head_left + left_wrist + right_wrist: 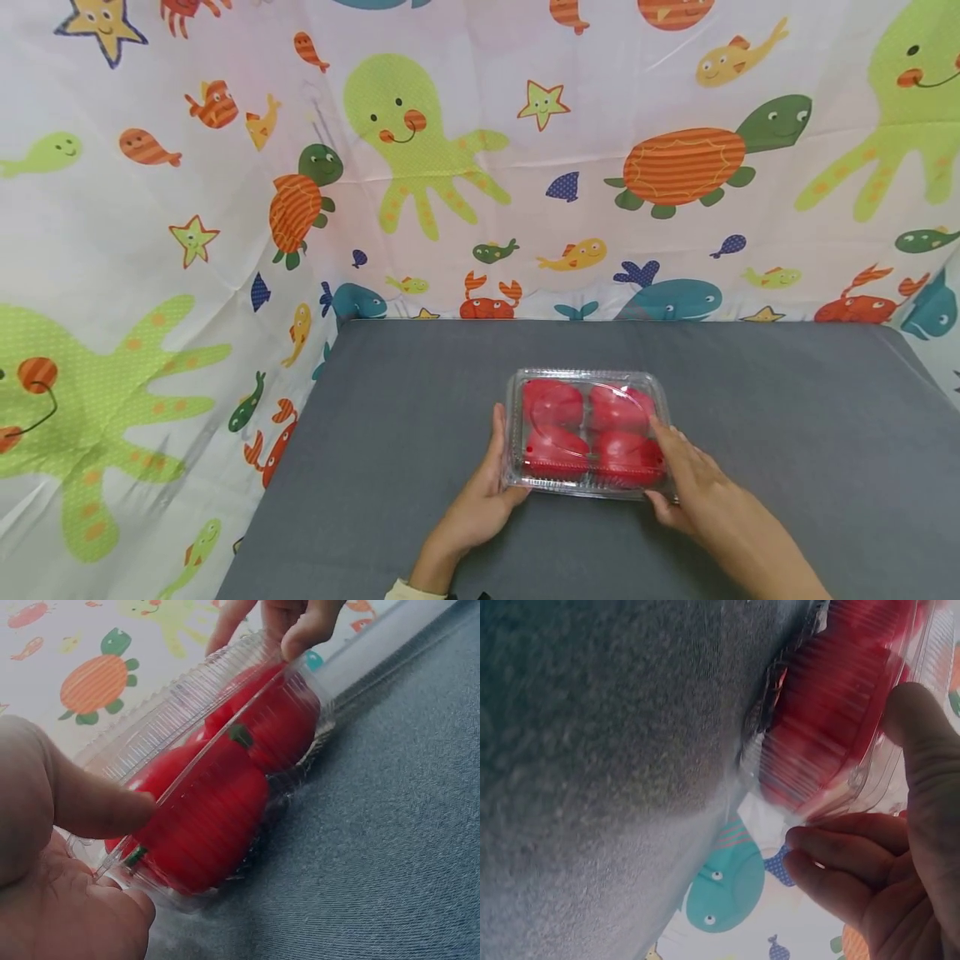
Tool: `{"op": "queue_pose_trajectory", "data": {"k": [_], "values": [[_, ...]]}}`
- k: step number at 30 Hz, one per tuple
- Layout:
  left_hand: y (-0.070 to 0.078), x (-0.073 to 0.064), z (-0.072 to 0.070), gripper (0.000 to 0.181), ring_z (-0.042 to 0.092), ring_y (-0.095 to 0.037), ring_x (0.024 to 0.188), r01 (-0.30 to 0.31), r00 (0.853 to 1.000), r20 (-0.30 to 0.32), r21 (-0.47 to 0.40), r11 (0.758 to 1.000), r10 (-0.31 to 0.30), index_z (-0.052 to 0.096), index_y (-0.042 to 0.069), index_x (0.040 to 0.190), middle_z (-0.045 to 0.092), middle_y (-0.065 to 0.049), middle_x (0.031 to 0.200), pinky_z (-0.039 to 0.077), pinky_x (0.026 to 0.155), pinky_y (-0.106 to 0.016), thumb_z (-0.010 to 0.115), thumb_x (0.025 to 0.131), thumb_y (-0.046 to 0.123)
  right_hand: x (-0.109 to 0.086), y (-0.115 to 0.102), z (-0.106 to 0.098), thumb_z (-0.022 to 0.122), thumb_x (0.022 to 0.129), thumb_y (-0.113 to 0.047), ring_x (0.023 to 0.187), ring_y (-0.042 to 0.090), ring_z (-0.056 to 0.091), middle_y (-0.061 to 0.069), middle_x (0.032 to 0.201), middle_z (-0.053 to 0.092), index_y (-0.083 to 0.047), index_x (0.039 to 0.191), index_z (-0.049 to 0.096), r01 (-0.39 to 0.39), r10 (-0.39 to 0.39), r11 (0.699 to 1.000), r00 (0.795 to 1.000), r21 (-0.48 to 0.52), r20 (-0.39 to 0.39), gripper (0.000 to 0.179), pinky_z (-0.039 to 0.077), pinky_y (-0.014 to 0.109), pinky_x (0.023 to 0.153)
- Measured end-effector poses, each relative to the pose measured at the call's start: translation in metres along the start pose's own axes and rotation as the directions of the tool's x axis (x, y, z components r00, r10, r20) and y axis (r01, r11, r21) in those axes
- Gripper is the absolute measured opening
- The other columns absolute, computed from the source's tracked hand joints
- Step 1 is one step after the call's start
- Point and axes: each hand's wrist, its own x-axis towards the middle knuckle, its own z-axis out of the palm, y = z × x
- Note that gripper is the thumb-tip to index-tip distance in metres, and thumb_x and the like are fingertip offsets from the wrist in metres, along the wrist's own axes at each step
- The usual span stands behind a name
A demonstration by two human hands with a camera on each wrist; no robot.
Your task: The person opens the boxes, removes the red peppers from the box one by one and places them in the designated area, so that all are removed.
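A clear plastic clamshell container with a ribbed lid holds several red bell peppers. Green stems show through its side in the left wrist view. My left hand grips the container's left end, its thumb on the edge where lid and base meet. At the opposite end my right hand holds the near right corner; in the right wrist view its thumb presses the rim and its other fingers reach round the end. The lid is down over the peppers.
A grey cloth-covered table lies under the container and spreads to both sides. Behind it and along the left hangs a white curtain printed with sea animals, meeting the table's back edge.
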Motion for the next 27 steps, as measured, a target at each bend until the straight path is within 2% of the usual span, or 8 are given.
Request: {"op": "queue_pose_trajectory", "data": {"k": [5, 8, 16, 21, 23, 27], "values": [[0.001, -0.002, 0.003, 0.101, -0.009, -0.014, 0.161, -0.008, 1.0, -0.027, 0.008, 1.0, 0.008, -0.01, 0.036, 0.168, -0.012, 0.007, 0.178, 0.008, 0.122, -0.009, 0.046, 0.1, -0.014, 0.001, -0.005, 0.0, 0.095, 0.079, -0.027, 0.125, 0.049, 0.064, 0.026, 0.141, 0.064, -0.012, 0.168, 0.02, -0.039, 0.038, 0.999, 0.999, 0.029, 0.016, 0.117, 0.062, 0.06, 0.084], [0.001, -0.002, 0.004, 0.098, -0.01, -0.013, 0.161, -0.011, 0.999, -0.052, 0.026, 1.0, 0.012, -0.01, 0.033, 0.169, -0.011, 0.005, 0.178, 0.006, 0.121, -0.009, 0.044, 0.101, -0.013, 0.002, -0.007, -0.001, 0.093, 0.081, -0.025, 0.128, 0.049, 0.062, 0.025, 0.142, 0.064, -0.014, 0.167, 0.02, -0.065, 0.063, 0.997, 0.997, 0.044, 0.04, 0.113, 0.064, 0.058, 0.083], [0.002, -0.002, 0.003, 0.093, -0.007, -0.013, 0.162, 0.004, 0.995, -0.103, 0.028, 1.0, -0.001, -0.009, 0.027, 0.169, -0.005, 0.012, 0.177, 0.008, 0.121, -0.008, 0.047, 0.104, -0.009, 0.0, -0.009, -0.001, 0.091, 0.082, -0.024, 0.131, 0.049, 0.06, 0.026, 0.148, 0.059, -0.011, 0.16, 0.03, -0.086, 0.082, 0.995, 0.994, 0.049, 0.072, 0.1, 0.062, 0.058, 0.087], [0.002, -0.002, 0.005, 0.087, -0.004, -0.012, 0.162, 0.004, 0.992, -0.123, 0.022, 1.0, -0.001, -0.005, 0.023, 0.17, -0.004, 0.003, 0.178, 0.009, 0.122, -0.008, 0.047, 0.106, -0.005, 0.001, -0.011, -0.001, 0.09, 0.084, -0.025, 0.135, 0.049, 0.057, 0.028, 0.151, 0.055, -0.009, 0.156, 0.034, -0.125, 0.121, 0.991, 0.987, 0.037, 0.106, 0.093, 0.061, 0.06, 0.09], [0.001, -0.002, 0.006, 0.085, -0.003, -0.012, 0.162, 0.005, 0.991, -0.131, 0.009, 1.0, -0.004, -0.005, 0.021, 0.17, -0.004, 0.0, 0.179, 0.01, 0.122, -0.008, 0.046, 0.107, -0.004, 0.001, -0.011, 0.0, 0.09, 0.083, -0.023, 0.135, 0.049, 0.057, 0.028, 0.151, 0.055, -0.008, 0.155, 0.034, -0.117, 0.114, 0.993, 0.988, 0.026, 0.1, 0.092, 0.06, 0.06, 0.09], [-0.001, -0.003, 0.01, 0.081, -0.002, -0.013, 0.162, 0.016, 0.986, -0.164, -0.014, 1.0, -0.018, -0.002, 0.017, 0.171, -0.002, 0.003, 0.178, 0.011, 0.12, -0.007, 0.042, 0.107, -0.007, 0.001, -0.01, 0.001, 0.089, 0.084, -0.02, 0.135, 0.048, 0.057, 0.029, 0.15, 0.055, -0.006, 0.154, 0.035, -0.098, 0.097, 0.995, 0.991, 0.005, 0.094, 0.09, 0.058, 0.06, 0.095]]}}
